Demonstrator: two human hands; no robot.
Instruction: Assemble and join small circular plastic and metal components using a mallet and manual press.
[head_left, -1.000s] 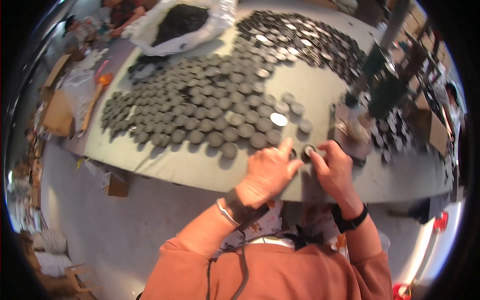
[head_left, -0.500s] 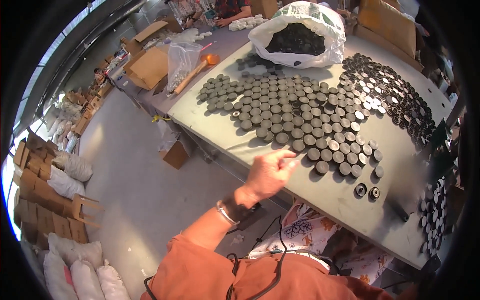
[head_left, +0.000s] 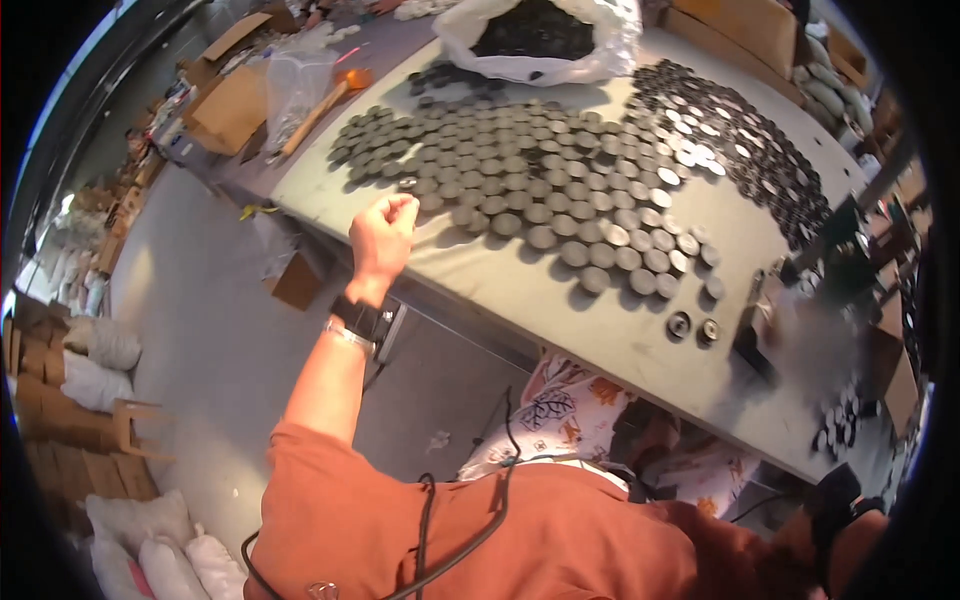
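Observation:
My left hand (head_left: 383, 238) is at the near left edge of a spread of round dark-grey caps (head_left: 540, 237) on the table. Its fingers are curled together; what they hold, if anything, is hidden. Just beyond the fingertips is one cap with a pale centre (head_left: 407, 184), differing from the plain tops around it. Over the right end of the table, my right hand (head_left: 815, 335) is only a blurred patch, and its fingers cannot be made out. Two ring-shaped dark pieces with hollow centres, a left one (head_left: 679, 325) and a right one (head_left: 709, 331), lie side by side near the front edge.
A white bag (head_left: 610, 55) full of dark pieces stands at the back. Shiny dark and silvery pieces (head_left: 745, 140) cover the far right. A wooden-handled mallet (head_left: 315, 118), a clear plastic bag (head_left: 297, 85) and a cardboard box (head_left: 228, 108) are at the far left. Green equipment (head_left: 845, 235) borders the right.
My left hand has moved left and away from me along the caps' near edge, and its fingers are more curled. The view has shifted. The right side remains blurred.

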